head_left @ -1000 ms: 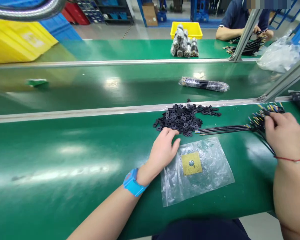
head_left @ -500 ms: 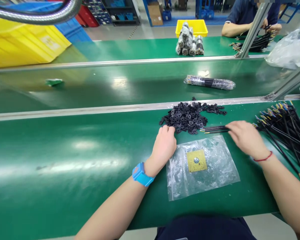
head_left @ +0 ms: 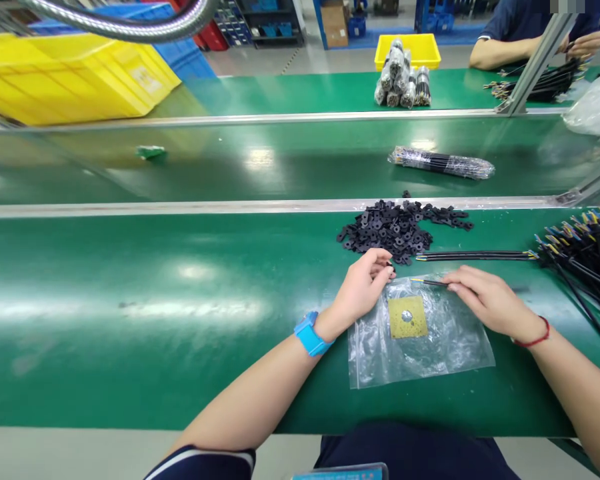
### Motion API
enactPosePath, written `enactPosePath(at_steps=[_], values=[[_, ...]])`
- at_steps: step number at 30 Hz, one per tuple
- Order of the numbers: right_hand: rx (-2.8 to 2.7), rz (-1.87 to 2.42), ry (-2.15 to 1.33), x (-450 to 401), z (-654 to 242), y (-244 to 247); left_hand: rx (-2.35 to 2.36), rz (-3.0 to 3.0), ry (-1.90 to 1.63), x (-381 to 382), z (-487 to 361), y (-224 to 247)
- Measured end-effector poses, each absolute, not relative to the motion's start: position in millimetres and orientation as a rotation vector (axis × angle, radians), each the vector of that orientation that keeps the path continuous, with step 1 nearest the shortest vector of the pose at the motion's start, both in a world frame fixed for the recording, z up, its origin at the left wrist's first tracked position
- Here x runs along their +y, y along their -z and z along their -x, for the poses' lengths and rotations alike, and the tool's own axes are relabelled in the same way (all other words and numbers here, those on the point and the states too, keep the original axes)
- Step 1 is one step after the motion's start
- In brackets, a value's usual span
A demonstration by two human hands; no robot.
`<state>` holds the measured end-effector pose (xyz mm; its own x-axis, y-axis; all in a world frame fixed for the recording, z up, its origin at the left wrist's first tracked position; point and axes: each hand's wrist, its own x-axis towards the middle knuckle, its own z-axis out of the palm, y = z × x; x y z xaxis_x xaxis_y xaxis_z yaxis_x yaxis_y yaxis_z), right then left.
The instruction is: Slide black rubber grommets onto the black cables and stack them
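Observation:
My left hand [head_left: 363,285], with a blue wristband, pinches a small black piece at the near edge of a heap of black washers [head_left: 397,227]. My right hand [head_left: 483,300] holds one thin black cable [head_left: 430,283], its tip pointing left toward the left hand. Both hands hover over a clear plastic bag [head_left: 420,337] with a yellow square card inside. A few black cables [head_left: 475,255] lie in a row just beyond the hands. A large bundle of cables with coloured tips [head_left: 583,250] lies at the right.
A conveyor belt [head_left: 180,167] runs beyond a metal rail [head_left: 180,208], carrying a wrapped cable bundle [head_left: 440,162]. Further back stand wrapped bundles [head_left: 403,80], a yellow tray [head_left: 407,48] and yellow bins [head_left: 70,77]. A co-worker's arms [head_left: 525,45] work at the far right.
My right hand left the cable bundle, moved left and now holds a single cable over the bag. My left hand lifted from the washer heap with a piece pinched.

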<state>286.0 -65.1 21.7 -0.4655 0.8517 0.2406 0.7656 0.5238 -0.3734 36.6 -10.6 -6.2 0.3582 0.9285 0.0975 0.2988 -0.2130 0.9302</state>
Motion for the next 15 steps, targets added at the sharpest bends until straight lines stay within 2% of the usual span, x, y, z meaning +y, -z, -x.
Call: enactPosePath(at_steps=[2, 8, 15], values=[[-2.478, 1.316, -0.339, -73.4, -275.3, -23.1, 1.053, -1.589, -0.889, -11.1, -38.1, 7.9], [-2.800, 1.405, 0.087, -80.2, -262.1, -23.0, 1.060, -1.642, -0.909, -10.1, -39.5, 9.3], [-2.748, 1.346, 0.123, -78.1, -265.0, -20.7, 1.036, -1.583, -0.923, -11.9, -41.0, 5.5]])
